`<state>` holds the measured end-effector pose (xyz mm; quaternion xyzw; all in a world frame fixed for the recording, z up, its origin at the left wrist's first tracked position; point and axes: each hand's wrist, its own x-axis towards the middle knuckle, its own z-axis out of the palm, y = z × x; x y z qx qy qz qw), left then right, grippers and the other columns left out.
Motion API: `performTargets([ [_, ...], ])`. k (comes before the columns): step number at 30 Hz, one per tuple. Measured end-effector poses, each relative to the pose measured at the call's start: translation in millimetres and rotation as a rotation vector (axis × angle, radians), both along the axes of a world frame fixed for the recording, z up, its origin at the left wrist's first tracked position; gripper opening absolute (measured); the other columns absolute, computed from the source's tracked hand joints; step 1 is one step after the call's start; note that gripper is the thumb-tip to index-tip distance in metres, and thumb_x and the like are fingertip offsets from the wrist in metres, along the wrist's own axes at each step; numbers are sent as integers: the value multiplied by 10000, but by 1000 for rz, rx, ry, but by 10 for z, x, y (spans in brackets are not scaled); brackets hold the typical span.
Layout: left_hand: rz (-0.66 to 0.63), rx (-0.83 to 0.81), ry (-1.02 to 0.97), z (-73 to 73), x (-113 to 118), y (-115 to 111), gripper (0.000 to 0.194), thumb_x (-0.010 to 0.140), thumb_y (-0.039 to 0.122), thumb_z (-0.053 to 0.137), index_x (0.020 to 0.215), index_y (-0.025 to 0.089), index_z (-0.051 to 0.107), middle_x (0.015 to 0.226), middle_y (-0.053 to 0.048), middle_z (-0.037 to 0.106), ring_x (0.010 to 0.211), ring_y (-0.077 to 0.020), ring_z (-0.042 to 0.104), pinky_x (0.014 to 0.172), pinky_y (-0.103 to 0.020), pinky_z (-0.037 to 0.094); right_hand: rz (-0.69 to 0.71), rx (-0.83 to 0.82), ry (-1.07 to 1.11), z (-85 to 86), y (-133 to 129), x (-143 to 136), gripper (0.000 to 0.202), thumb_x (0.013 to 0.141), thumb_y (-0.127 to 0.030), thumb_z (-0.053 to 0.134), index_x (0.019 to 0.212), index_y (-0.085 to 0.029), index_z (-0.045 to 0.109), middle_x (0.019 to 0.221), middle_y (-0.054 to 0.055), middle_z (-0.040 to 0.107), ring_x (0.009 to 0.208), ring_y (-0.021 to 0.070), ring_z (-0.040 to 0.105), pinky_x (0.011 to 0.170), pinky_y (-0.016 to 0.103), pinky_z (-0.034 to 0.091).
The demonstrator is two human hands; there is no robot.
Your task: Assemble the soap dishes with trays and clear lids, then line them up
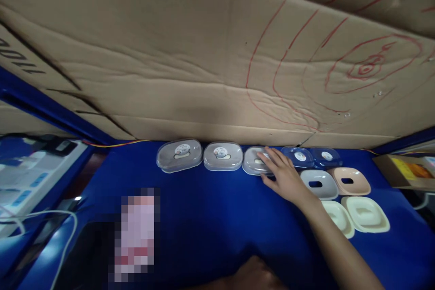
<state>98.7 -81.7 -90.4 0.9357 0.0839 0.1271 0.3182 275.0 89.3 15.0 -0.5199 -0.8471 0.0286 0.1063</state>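
Observation:
My right hand [283, 174] reaches over a clear oval plastic cover [250, 161], third from the left in the back row. Its fingers are stretched and apart, resting over the right part of that cover, with the thumb by its near edge. Left of it stand two similar clear covers, one in the middle [223, 163] and one farthest left [180, 163], each with a round label. To its right are two more labelled clear covers [301, 156] [326, 156]. My left hand [256, 276] shows only partly at the bottom edge; its fingers are hidden.
A grey slotted soap dish [317, 186], a peach slotted one [350, 181] and two cream trays [336, 217] [367, 215] lie at the right on the blue table [204, 217]. A cardboard wall [152, 54] rises behind. A pixelated patch [137, 231] covers something at front left.

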Motion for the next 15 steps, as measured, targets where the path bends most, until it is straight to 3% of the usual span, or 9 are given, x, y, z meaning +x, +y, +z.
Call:
performTargets([
  [3, 75, 38, -3, 154, -61, -27, 423, 1040, 492, 688, 731, 204, 713, 583, 52, 666, 489, -104, 537, 441, -298, 270, 7, 7, -1, 92, 34, -37, 620, 1103, -380, 516, 1690, -237, 374, 1776, 177, 322, 1644, 365, 315, 1288, 648, 341],
  [5, 119, 43, -22, 251, -102, -40, 356, 1001, 441, 736, 734, 207, 711, 583, 55, 672, 506, -109, 566, 462, -300, 292, 0, 28, 16, 196, -69, 47, 607, 1122, -398, 494, 1690, -233, 362, 1771, 165, 339, 1641, 351, 327, 1301, 644, 321],
  [9, 162, 56, -53, 387, -143, -39, 341, 966, 379, 760, 689, 206, 665, 568, 56, 660, 495, -110, 577, 472, -306, 313, -63, 80, 117, 313, -641, 498, 425, 1130, -286, 475, 1550, -272, 541, 1500, 107, 671, 1383, 287, 628, 1148, 524, 505],
  [12, 180, 74, -70, 436, -153, -28, 371, 980, 365, 728, 664, 207, 614, 564, 53, 645, 487, -115, 574, 467, -321, 316, -193, 171, 178, 154, -1257, 861, 297, 1099, -252, 548, 1373, -258, 661, 1224, 92, 778, 1119, 285, 726, 974, 474, 562],
  [15, 194, 63, -110, 455, -165, -21, 375, 1000, 338, 682, 664, 212, 570, 564, 54, 624, 478, -115, 560, 466, -331, 329, -310, 175, 129, -124, -1781, 1001, 215, 1092, -303, 581, 1259, -241, 700, 1137, 91, 793, 1027, 299, 743, 909, 474, 562],
])
